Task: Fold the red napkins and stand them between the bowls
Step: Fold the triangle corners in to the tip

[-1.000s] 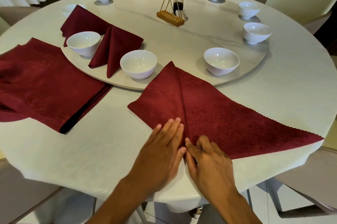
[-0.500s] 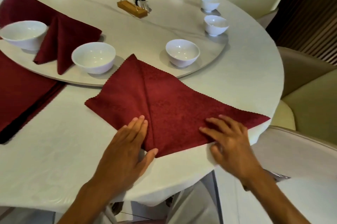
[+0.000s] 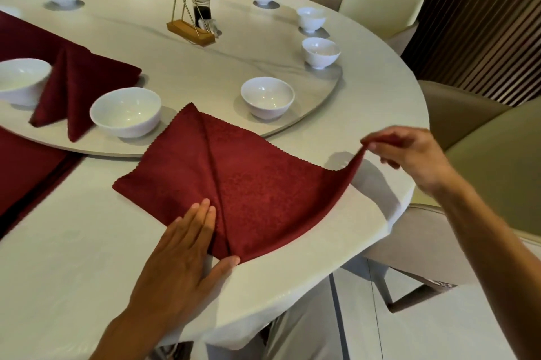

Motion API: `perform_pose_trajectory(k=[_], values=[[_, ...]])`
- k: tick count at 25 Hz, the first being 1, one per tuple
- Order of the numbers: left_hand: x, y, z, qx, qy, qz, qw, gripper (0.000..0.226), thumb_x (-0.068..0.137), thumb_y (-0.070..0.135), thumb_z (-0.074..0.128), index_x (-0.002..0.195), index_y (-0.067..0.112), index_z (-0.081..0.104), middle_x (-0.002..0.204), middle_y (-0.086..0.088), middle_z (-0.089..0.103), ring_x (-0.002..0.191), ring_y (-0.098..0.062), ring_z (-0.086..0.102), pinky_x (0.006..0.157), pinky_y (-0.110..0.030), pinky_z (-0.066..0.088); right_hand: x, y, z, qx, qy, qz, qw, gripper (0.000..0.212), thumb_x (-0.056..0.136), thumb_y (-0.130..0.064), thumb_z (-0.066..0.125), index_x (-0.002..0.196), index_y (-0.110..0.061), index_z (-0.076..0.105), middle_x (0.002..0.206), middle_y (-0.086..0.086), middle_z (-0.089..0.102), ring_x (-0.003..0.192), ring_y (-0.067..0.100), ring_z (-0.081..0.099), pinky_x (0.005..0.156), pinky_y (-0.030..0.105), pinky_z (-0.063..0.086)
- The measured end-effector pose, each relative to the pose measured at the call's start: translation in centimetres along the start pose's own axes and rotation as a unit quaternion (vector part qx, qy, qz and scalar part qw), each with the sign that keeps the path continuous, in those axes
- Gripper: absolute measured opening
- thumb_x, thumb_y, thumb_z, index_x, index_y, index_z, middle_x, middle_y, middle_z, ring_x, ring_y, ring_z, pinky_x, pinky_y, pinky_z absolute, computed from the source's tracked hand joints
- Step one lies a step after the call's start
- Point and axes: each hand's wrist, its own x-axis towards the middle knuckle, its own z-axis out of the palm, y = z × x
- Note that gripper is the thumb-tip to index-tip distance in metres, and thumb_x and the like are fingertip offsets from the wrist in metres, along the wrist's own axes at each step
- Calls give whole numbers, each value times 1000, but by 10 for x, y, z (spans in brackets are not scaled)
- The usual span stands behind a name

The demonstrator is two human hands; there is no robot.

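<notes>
A red napkin lies partly folded on the white table near its front edge, its left side folded in to a centre crease. My left hand presses flat on the napkin's near point with straight fingers. My right hand pinches the napkin's right corner and holds it lifted off the table. A folded red napkin stands on the turntable between two white bowls. Another bowl sits to the right of the flat napkin's top.
A stack of red napkins lies at the left edge. The round turntable carries several more bowls and a wooden stand with a dark bottle. Cream chairs ring the table; a beige chair stands close on the right.
My right hand slid from beside my left hand out to the napkin's right corner, pinched it and lifted it. My left hand stayed pressed on the near point. The view swung to the right.
</notes>
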Motion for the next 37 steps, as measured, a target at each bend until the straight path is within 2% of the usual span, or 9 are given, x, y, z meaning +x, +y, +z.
perform_pose_trajectory(k=[4,9,12,16,22,26,29,32,37], values=[[-1,1,-4,2,-4,-1,1000,88,95,74,25,152,8,31,161,-3,26,149,-17,21,117,-35,18,67,-72,52,-19,-35,-24,999,9,83,-8,72,92,-5,71,69,6,68,50,17,57,41,26,33],[0,0,-6,1,-16,1,1000,90,93,76,28,149,6,37,159,-4,31,147,-19,28,114,-37,24,125,-134,164,-106,-120,-29,987,7,89,-6,64,92,-11,65,74,10,69,46,15,64,36,21,40],[1,-2,-4,-27,-4,-2,1000,92,90,77,30,151,9,35,158,-4,32,145,-19,32,114,-36,26,139,-139,222,-193,-155,-19,969,19,88,2,53,100,-6,65,73,16,71,55,23,70,43,28,54],[2,-1,-4,-32,11,5,999,81,91,76,30,157,32,14,163,0,20,148,-22,25,117,-39,29,147,-125,255,-262,-155,0,953,22,83,2,51,96,-5,68,65,12,69,60,27,71,55,34,61],[3,-1,2,-11,4,23,1000,61,96,70,30,144,36,45,158,4,33,144,-29,34,111,-47,36,150,-107,263,-277,-130,-12,952,18,80,-8,55,92,-11,68,78,8,69,60,27,67,64,38,60],[8,7,-2,-17,16,-17,1000,54,98,65,25,134,35,53,148,4,48,139,-28,42,111,-46,35,131,-103,260,-225,-52,-86,969,34,88,-16,57,121,-18,62,118,0,65,97,21,63,80,29,46],[10,12,-4,-12,22,-31,999,48,99,58,28,135,33,49,149,1,47,140,-28,40,114,-47,33,66,-99,236,-140,2,-203,969,26,90,-15,56,115,-18,64,114,-2,65,96,17,62,85,31,47],[1,11,-9,-56,54,-23,997,46,98,52,38,135,28,49,151,-1,42,143,-25,33,116,-51,24,-30,-65,205,-169,-22,-262,950,22,94,-18,55,111,-19,70,114,-6,67,106,12,61,93,29,46],[-14,-4,-10,-11,134,15,991,29,91,38,54,113,23,65,124,1,62,116,-21,55,103,-39,39,-102,-4,198,-322,-119,-306,888,44,101,-35,40,138,-17,57,147,-4,49,142,13,36,117,36,27]])
